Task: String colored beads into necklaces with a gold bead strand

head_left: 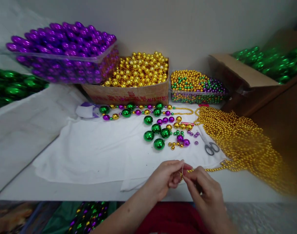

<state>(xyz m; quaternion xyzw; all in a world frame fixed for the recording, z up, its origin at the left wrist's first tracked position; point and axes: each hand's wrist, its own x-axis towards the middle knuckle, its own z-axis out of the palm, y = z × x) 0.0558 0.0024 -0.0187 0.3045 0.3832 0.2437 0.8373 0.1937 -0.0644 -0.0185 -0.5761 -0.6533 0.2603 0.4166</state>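
Observation:
Both hands meet above the front of the white cloth (pixel 102 146). My left hand (pixel 166 177) is closed, pinching a thin pale cord (pixel 182 168) that curves up from its fingertips. My right hand (pixel 205 187) is closed too, with thumb and finger pressed together on the cord's lower part. A few small gold beads (pixel 181 175) show between the hands. A gold bead strand (pixel 213 169) runs from behind my right fingers to the gold strand pile (pixel 238 139). Beyond the hands lie loose green balls (pixel 159 144), purple balls (pixel 186 142) and gold balls (pixel 183 126).
Scissors (pixel 211 148) lie beside the pile. A mixed bead necklace (pixel 138 112) stretches along the back. Behind it stand a tub of purple balls (pixel 65 57), a cardboard box of gold balls (pixel 131 95) and a tub of small beads (pixel 199 92). Green balls (pixel 272 63) fill a right-hand box.

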